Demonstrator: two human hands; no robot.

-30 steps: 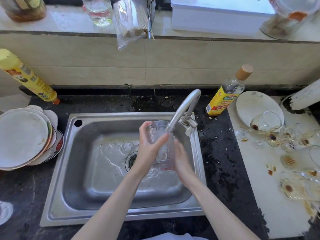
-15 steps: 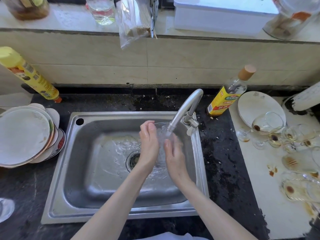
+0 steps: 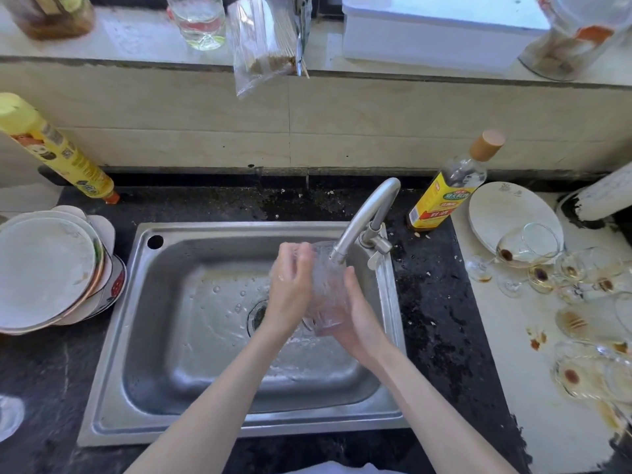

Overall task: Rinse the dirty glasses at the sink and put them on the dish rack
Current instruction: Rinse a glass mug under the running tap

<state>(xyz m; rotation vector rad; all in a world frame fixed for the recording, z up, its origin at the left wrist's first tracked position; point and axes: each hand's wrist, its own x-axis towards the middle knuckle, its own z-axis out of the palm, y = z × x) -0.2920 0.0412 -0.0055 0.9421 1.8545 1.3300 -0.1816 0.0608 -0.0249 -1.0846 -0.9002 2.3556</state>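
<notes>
Both hands' grip, left hand (image 3: 290, 289) and right hand (image 3: 359, 319), holds a clear glass (image 3: 326, 295) under the faucet (image 3: 362, 220); labels unreadable.

Your left hand (image 3: 290, 289) and right hand (image 3: 360, 323) hold a clear glass (image 3: 326, 295) under the faucet (image 3: 362, 224), over the sink (image 3: 113, 336)

Both forearms are bare from the wrist back, with no sleeves showing. The left hand (image 3: 290, 289) and right hand (image 3: 359, 319) wear nothing. At six o'clock, a sliver of pale garment (image 3: 342, 468) shows.
</notes>
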